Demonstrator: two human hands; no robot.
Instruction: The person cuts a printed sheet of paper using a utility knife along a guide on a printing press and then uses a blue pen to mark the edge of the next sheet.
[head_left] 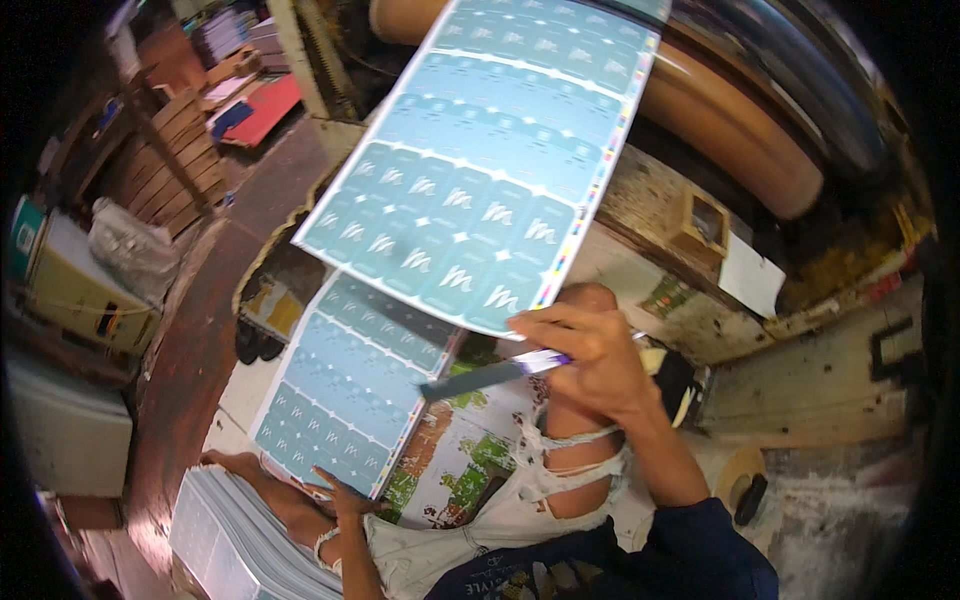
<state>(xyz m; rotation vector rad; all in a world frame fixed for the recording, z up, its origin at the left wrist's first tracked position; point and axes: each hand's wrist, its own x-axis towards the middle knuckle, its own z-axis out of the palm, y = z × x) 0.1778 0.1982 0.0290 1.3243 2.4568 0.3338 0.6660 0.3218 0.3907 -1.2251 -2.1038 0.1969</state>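
Observation:
My right hand [600, 355] is closed around a tool with a flat dark blade [475, 382] and a purple-and-white handle. Its fingertips also meet the near right corner of a large teal printed sheet [480, 115]; whether they pinch it I cannot tell. That sheet slopes up to the rollers at the far side. Below it lies a second teal printed sheet [345, 375], its far end partly covered by the raised one. At this lower sheet's near edge rests my left hand [340, 495], open, fingers spread on the paper.
A thick stack of printed sheets [225, 535] is beside my leg, lower left. Large brown rollers [740, 130] span the far right. A small wooden box [700, 222] and white paper [750, 275] sit on a ledge. Wooden slats [170, 150] and a plastic bag [130, 245] are left.

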